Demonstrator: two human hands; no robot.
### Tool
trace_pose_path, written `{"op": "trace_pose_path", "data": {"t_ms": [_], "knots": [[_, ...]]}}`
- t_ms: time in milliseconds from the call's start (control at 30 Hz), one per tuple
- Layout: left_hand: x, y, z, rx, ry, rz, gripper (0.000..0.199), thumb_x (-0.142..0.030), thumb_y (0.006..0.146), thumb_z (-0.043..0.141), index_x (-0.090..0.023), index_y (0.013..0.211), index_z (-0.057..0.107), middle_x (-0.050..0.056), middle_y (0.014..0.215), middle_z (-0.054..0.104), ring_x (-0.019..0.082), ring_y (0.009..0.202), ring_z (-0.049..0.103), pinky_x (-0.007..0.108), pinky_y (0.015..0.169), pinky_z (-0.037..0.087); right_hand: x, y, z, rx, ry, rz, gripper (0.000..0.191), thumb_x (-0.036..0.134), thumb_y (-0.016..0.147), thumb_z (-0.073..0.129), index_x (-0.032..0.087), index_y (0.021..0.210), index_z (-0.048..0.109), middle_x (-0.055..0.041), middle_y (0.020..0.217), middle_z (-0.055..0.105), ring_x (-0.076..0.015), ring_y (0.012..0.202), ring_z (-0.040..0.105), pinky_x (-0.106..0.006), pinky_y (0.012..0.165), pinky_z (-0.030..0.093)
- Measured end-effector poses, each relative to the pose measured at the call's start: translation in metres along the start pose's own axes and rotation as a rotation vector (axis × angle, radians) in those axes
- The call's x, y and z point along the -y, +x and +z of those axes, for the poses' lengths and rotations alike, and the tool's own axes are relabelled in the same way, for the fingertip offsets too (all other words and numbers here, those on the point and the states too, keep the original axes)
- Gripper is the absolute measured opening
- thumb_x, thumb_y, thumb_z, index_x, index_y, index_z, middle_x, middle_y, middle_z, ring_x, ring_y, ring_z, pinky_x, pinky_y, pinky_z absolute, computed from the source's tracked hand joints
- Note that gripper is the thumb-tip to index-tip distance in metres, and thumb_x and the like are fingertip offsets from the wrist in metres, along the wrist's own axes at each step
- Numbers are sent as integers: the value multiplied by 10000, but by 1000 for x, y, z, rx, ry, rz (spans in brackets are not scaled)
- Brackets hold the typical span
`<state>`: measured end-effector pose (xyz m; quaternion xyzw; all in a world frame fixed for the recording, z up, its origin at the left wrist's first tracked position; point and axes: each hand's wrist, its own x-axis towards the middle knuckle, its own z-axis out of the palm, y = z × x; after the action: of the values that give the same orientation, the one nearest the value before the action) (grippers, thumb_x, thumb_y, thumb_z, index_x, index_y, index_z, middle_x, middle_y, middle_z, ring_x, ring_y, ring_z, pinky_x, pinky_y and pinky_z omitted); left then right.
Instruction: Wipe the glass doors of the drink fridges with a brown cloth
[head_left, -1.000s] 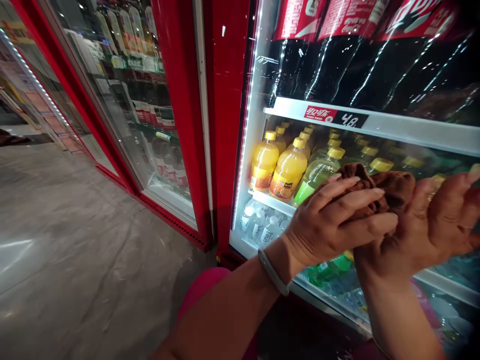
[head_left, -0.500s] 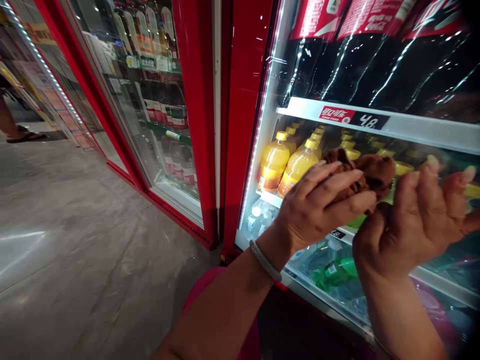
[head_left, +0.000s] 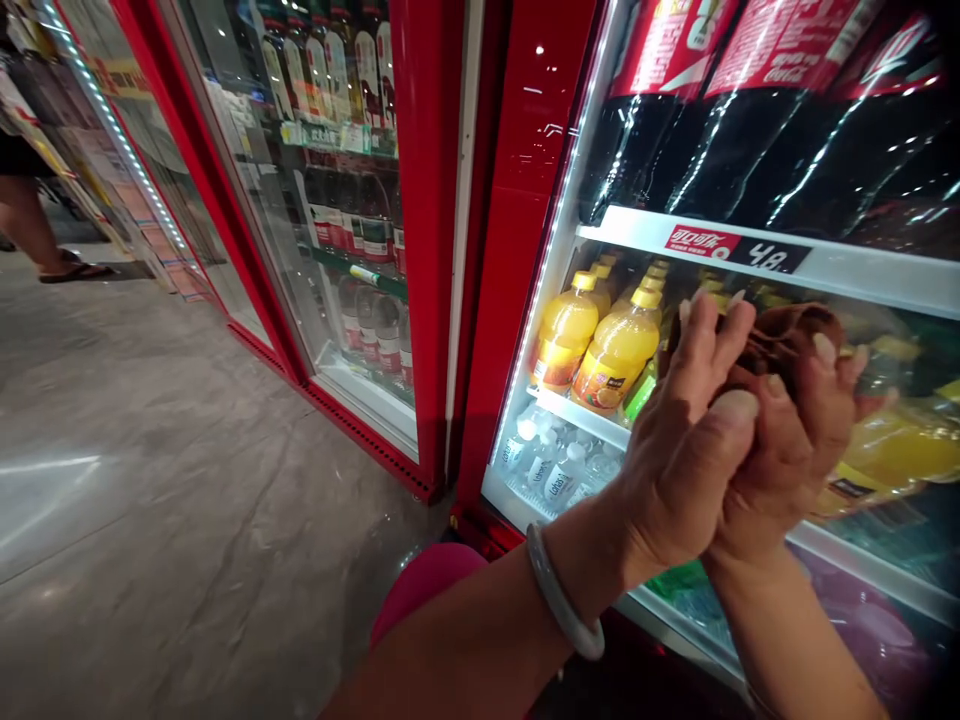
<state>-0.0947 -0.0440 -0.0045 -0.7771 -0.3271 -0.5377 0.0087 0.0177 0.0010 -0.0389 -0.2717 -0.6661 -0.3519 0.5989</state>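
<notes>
Brown in the head view, bunched up as a cloth (head_left: 796, 330) at the fingers of both hands, in front of a lit fridge (head_left: 499, 300). On the left hand (head_left: 686, 440), partly open, with fingers raised beside the cloth and thumb across the near side; cannot tell whether gripping it. On the right hand (head_left: 795, 450), closed over the cloth with bent fingers, and touching the left hand at the palm. Around the left wrist, wearing a pale bangle (head_left: 559, 595). Just left of the left hand, behind the front, stocked with yellow-capped juice (head_left: 616, 355); below that, to the lower left of the hand, with clear water (head_left: 559, 480). Above both hands, lined with large cola (head_left: 776, 130), over a shelf edge bearing a tag (head_left: 735, 250) marked 4.8. Well left of the left hand, fronted with glass and framed in red, as a second fridge (head_left: 431, 250). Farther left still, stepping on grey floor (head_left: 187, 520) with a sandalled foot (head_left: 75, 268).
</notes>
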Motion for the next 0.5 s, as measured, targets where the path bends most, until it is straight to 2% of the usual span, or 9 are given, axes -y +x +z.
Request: {"op": "trace_pose_path", "data": {"t_ms": [67, 100, 167, 233, 300, 367, 433, 500], "knots": [[10, 1, -5, -151, -112, -124, 628, -75, 1049, 77, -227, 1655, 8, 63, 1679, 372, 104, 1555, 328, 297, 1242, 435, 2, 10, 9, -53, -91, -60, 490, 380, 904, 659, 403, 1389, 595, -8, 1544, 546, -327, 1490, 439, -698, 1224, 274], [18, 2, -7, -250, -136, -133, 621, -93, 1047, 31, -231, 1651, -15, 63, 1660, 407, 97, 1549, 342, 310, 1244, 435, 5, 17, 16, -81, -130, -89, 435, 349, 886, 701, 412, 1313, 645, 6, 1477, 607, -318, 1459, 483, -701, 1218, 280], [37, 3, -11, -438, -70, -110, 574, -180, 1068, 47, -247, 1637, 85, 64, 1633, 444, 138, 1561, 335, 400, 1280, 391, 15, 31, 31, -119, -151, -108, 326, 333, 880, 733, 400, 1197, 700, 26, 1325, 695, -277, 1373, 572, -679, 1218, 299], [56, 2, -13, -529, 81, -52, 537, -295, 1085, 92, -257, 1601, 236, 68, 1627, 438, 198, 1578, 307, 492, 1305, 319, 26, 38, 43, -86, -92, -100, 246, 319, 920, 688, 359, 1163, 709, 24, 1233, 724, -232, 1314, 603, -622, 1222, 335], [69, 0, -13, -531, 189, 1, 570, -372, 1079, 71, -230, 1577, 309, 86, 1627, 431, 229, 1582, 298, 525, 1310, 275, 32, 33, 47, -32, -34, -120, 194, 276, 952, 630, 319, 1126, 702, 21, 1224, 726, -206, 1309, 597, -566, 1218, 375], [71, -4, -12, -480, 260, 45, 638, -422, 1066, 29, -185, 1562, 352, 109, 1631, 424, 236, 1584, 294, 512, 1304, 272, 29, 18, 40, 20, -5, -149, 166, 220, 940, 622, 287, 1072, 696, 20, 1247, 724, -208, 1316, 598, -549, 1222, 382], [64, -7, -11, -368, 340, 86, 690, -442, 1054, -4, -172, 1535, 412, 98, 1635, 428, 216, 1592, 272, 476, 1306, 259, 21, 3, 26, 13, -3, -133, 203, 151, 907, 642, 273, 1058, 702, 20, 1248, 727, -221, 1290, 622, -573, 1239, 351], [54, -8, -12, -245, 425, 122, 735, -450, 1044, -34, -193, 1503, 479, 63, 1630, 446, 194, 1601, 242, 448, 1316, 218, 11, -2, 13, -1, 27, -76, 329, 79, 890, 632, 299, 1120, 714, 28, 1260, 719, -239, 1298, 611, -631, 1253, 292]]}}
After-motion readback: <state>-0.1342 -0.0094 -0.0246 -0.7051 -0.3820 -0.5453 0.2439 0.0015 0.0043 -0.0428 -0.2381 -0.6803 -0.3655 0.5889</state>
